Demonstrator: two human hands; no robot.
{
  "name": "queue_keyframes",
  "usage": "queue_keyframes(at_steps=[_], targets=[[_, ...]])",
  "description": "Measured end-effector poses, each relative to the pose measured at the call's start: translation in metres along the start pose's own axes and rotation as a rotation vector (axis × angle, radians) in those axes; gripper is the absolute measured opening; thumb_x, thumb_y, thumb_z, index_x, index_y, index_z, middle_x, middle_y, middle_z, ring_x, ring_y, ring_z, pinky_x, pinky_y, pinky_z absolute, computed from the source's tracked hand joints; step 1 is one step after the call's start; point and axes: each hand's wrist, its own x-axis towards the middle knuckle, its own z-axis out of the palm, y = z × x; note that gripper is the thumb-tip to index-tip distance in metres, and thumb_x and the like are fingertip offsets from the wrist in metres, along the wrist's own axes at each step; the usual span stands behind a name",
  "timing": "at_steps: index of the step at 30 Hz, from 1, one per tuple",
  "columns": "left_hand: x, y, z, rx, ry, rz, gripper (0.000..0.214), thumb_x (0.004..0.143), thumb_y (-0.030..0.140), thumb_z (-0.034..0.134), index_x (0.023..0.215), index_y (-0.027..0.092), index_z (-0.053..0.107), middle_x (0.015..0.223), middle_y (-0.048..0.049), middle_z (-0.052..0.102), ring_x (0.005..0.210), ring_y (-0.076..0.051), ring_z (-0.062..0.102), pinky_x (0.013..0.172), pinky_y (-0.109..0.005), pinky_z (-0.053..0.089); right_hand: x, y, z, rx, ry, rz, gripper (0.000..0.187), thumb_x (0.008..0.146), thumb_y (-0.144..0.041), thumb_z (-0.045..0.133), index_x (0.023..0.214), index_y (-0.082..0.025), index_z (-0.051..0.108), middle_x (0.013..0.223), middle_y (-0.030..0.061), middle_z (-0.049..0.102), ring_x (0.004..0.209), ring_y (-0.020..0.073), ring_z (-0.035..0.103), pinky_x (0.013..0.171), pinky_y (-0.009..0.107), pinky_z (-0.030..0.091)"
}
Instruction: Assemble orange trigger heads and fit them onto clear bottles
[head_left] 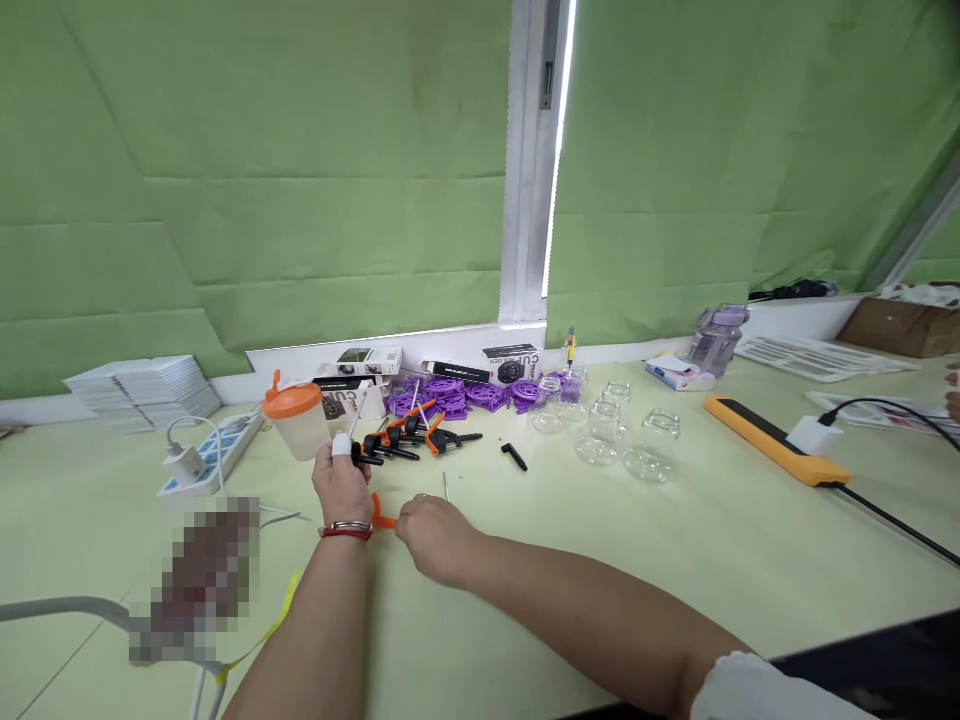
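My left hand (pixel 343 485), with a white cover on one finger, is closed on a black plastic part (pixel 369 460). A thin metal rod rises just above these fingers; the hand hides whether it belongs to that part. To the right, my right hand (pixel 435 538) pinches an orange forked plastic piece (pixel 384 521) that reaches toward my left wrist. Beyond both hands lie several black-and-orange assemblies (pixel 405 438) with metal rods. A loose black L-shaped part (pixel 514 457) and a thin metal rod (pixel 445 486) rest on the table.
Purple plastic pieces (pixel 450 396) are heaped before cup holder boxes (pixel 512 364). Several clear glass jars (pixel 598 440) stand right of centre. An orange-lidded cup (pixel 295 420) and power strip (pixel 214 455) are left; an orange power strip (pixel 776 440) lies right. Another person's hand (pixel 952 390) shows at the right edge.
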Motion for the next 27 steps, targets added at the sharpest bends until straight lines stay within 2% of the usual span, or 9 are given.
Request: queue_keyframes(at_steps=[1,3,5,7,10,13,16,22,27], targets=[[-0.001,0.0,0.0,0.023,-0.04,0.01,0.027,0.081,0.047,0.049,0.076,0.02,0.049,0.058,0.0067,0.044,0.038,-0.007,0.039,0.034,-0.02,0.029,-0.009,0.005,-0.004,0.045,-0.022,0.005,0.018,0.066,-0.001,0.054,0.071,-0.014,0.065,0.08,0.0082,0.066,0.08,0.0206,0.06,0.067,0.029,0.044],[-0.005,-0.002,0.001,0.069,-0.116,0.022,0.026,0.079,0.045,0.052,0.079,0.02,0.052,0.059,0.0059,0.047,0.04,-0.008,0.041,0.036,-0.021,0.032,-0.027,0.019,-0.014,0.237,0.035,0.082,0.019,0.07,-0.001,0.051,0.067,-0.015,0.063,0.078,0.0062,0.066,0.078,0.0192,0.06,0.069,0.029,0.043],[-0.01,-0.003,0.003,0.126,-0.197,0.024,0.024,0.077,0.042,0.057,0.083,0.019,0.057,0.058,0.0054,0.049,0.041,-0.009,0.044,0.038,-0.021,0.034,-0.044,0.039,-0.023,0.589,0.206,0.284,0.017,0.073,-0.005,0.051,0.073,-0.017,0.063,0.078,0.0033,0.065,0.073,0.0162,0.06,0.068,0.028,0.044],[-0.017,-0.003,0.006,0.212,-0.314,0.039,0.025,0.074,0.039,0.062,0.089,0.019,0.06,0.06,0.005,0.051,0.043,-0.009,0.046,0.041,-0.021,0.037,-0.061,0.062,-0.032,1.029,0.362,0.424,0.017,0.075,-0.01,0.052,0.088,-0.019,0.059,0.073,-0.0008,0.06,0.061,0.0131,0.058,0.059,0.026,0.044],[-0.03,0.0,0.014,0.252,-0.499,0.052,0.034,0.07,0.038,0.068,0.098,0.021,0.059,0.073,0.0023,0.058,0.049,-0.009,0.048,0.045,-0.022,0.04,-0.081,0.093,-0.04,1.471,0.57,0.449,0.029,0.074,-0.02,0.06,0.103,-0.02,0.053,0.069,-0.0038,0.056,0.052,0.0098,0.05,0.054,0.025,0.041],[-0.045,0.004,0.023,0.183,-0.647,0.012,0.046,0.063,0.032,0.075,0.103,0.021,0.054,0.085,-0.0011,0.062,0.065,-0.013,0.056,0.057,-0.024,0.047,-0.094,0.112,-0.04,1.702,0.697,0.442,0.033,0.072,-0.027,0.066,0.101,-0.017,0.054,0.069,-0.0039,0.054,0.049,0.0067,0.043,0.051,0.023,0.034],[-0.057,0.008,0.028,0.199,-0.752,-0.026,0.043,0.058,0.027,0.078,0.094,0.018,0.057,0.083,-0.0013,0.062,0.072,-0.015,0.057,0.064,-0.026,0.049,-0.096,0.116,-0.038,1.818,0.69,0.456,0.033,0.072,-0.028,0.068,0.1,-0.017,0.054,0.068,-0.0045,0.051,0.047,0.0048,0.037,0.05,0.022,0.028],[-0.063,0.007,0.031,0.23,-0.823,-0.106,0.039,0.054,0.027,0.079,0.088,0.017,0.063,0.076,0.0001,0.057,0.064,-0.013,0.051,0.055,-0.026,0.047,-0.094,0.111,-0.036,1.847,0.564,0.463,0.025,0.077,-0.029,0.063,0.099,-0.017,0.056,0.068,-0.0048,0.048,0.045,0.0035,0.03,0.049,0.022,0.021],[-0.062,0.002,0.03,0.235,-0.932,-0.129,0.033,0.064,0.031,0.074,0.092,0.018,0.059,0.081,-0.0001,0.055,0.065,-0.012,0.049,0.059,-0.026,0.045,-0.096,0.106,-0.033,1.821,0.443,0.406,0.024,0.077,-0.029,0.064,0.097,-0.018,0.055,0.067,-0.0048,0.047,0.045,0.0043,0.03,0.049,0.022,0.022]])
